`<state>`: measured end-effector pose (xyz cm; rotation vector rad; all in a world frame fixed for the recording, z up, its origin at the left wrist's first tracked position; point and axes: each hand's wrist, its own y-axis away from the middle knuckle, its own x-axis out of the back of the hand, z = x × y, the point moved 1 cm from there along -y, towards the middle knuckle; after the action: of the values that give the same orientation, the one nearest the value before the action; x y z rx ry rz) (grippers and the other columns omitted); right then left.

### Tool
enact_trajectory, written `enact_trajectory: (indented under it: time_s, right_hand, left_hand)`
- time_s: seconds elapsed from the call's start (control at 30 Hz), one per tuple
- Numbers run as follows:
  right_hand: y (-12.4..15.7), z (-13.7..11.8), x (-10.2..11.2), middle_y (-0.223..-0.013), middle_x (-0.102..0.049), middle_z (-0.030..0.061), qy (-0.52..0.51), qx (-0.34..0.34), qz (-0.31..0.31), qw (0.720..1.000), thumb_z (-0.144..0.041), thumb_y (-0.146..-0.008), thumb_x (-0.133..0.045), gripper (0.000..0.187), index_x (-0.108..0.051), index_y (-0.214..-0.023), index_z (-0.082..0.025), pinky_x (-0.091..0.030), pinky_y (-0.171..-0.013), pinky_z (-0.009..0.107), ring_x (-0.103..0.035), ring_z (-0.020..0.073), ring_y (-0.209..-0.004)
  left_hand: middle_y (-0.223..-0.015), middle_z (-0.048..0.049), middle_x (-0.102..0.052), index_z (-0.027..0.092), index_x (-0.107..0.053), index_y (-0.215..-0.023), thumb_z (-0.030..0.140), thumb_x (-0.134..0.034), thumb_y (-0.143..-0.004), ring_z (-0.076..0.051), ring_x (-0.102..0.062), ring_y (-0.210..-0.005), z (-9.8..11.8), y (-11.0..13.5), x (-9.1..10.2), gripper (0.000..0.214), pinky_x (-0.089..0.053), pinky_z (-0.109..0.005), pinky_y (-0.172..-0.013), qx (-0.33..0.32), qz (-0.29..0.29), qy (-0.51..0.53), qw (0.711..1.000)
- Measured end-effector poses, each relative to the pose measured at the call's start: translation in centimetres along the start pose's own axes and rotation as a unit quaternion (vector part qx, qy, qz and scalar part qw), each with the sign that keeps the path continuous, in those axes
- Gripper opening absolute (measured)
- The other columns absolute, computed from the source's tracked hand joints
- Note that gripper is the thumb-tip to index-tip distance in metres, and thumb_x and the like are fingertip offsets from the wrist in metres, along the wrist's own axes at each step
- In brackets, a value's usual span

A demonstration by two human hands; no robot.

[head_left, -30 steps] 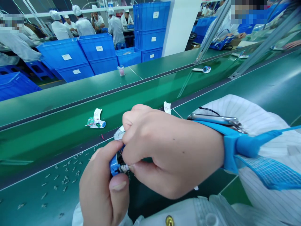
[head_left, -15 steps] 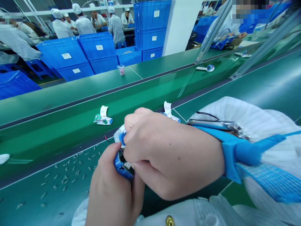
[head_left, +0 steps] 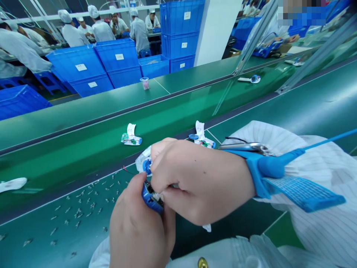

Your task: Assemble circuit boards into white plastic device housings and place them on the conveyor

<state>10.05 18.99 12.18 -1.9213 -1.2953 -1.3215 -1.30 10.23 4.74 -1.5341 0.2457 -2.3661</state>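
My left hand (head_left: 141,223) is wrapped round a small blue-and-white device housing (head_left: 151,201), whose open side shows dark and pale inner parts. At its upper end sits a blue round part (head_left: 146,166) against a clear or white shell (head_left: 141,158). A thin red wire (head_left: 124,168) sticks out to the left. My right hand (head_left: 200,178) is closed over the device, its fingertips pressed in close to it; what they pinch is hidden. A blue wrist strap (head_left: 259,175) with a cord circles my right wrist.
Several small metal pieces (head_left: 78,213) lie scattered on the bench at left. White half-shells with circuit boards (head_left: 131,136) (head_left: 203,137) rest beyond my hands. A white piece (head_left: 13,184) is at far left. Blue crates (head_left: 75,67), a cup (head_left: 145,83) and co-workers (head_left: 139,33) are behind.
The half-shell and the white piece on the green belt have shifted right. Both hands, still at the device, have moved slightly; the right wrist is a little further left.
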Motion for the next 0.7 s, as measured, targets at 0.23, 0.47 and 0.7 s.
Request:
enact_trajectory:
  time_s: [0.23, 0.47, 0.7]
  right_hand:
    - [0.5, 0.6, -0.2, -0.045, -0.038, -0.0031, -0.025, 0.020, 0.009, 0.999, -0.005, -0.066, -0.059, 0.037, -0.034, -0.040, -0.015, -0.037, -0.064, 0.027, -0.027, 0.0085, -0.050]
    - [1.2, 2.3, -1.2, -0.049, -0.045, -0.0045, -0.144, 0.046, 0.044, 0.987, -0.003, -0.075, -0.053, 0.033, -0.043, -0.045, -0.014, -0.036, -0.064, 0.024, -0.038, 0.0069, -0.052]
    - [-0.8, 11.3, -1.8, -0.071, -0.064, -0.0032, -0.187, -0.191, 0.147, 0.952, -0.015, -0.077, -0.063, 0.013, -0.068, -0.066, -0.013, -0.041, -0.064, 0.019, -0.057, 0.0084, -0.068]
  left_hand:
    - [-0.094, -0.0133, -0.062, 0.018, -0.036, -0.115, 0.034, -0.046, -0.082, -0.032, -0.065, -0.083, 0.4, 0.4, -0.3, 0.039, -0.052, -0.042, -0.069, -0.028, -0.003, -0.020, 0.999]
    - [-0.093, -0.0062, -0.065, 0.026, -0.037, -0.120, 0.038, -0.043, -0.086, -0.025, -0.067, -0.078, 0.7, -0.8, 0.2, 0.037, -0.053, -0.037, -0.065, -0.022, -0.106, 0.053, 0.993]
    - [-0.103, -0.0092, -0.064, 0.023, -0.030, -0.137, 0.050, -0.044, -0.083, -0.028, -0.065, -0.092, -0.5, -2.2, -0.3, 0.062, -0.054, -0.039, -0.068, 0.002, -0.188, 0.010, 0.982]
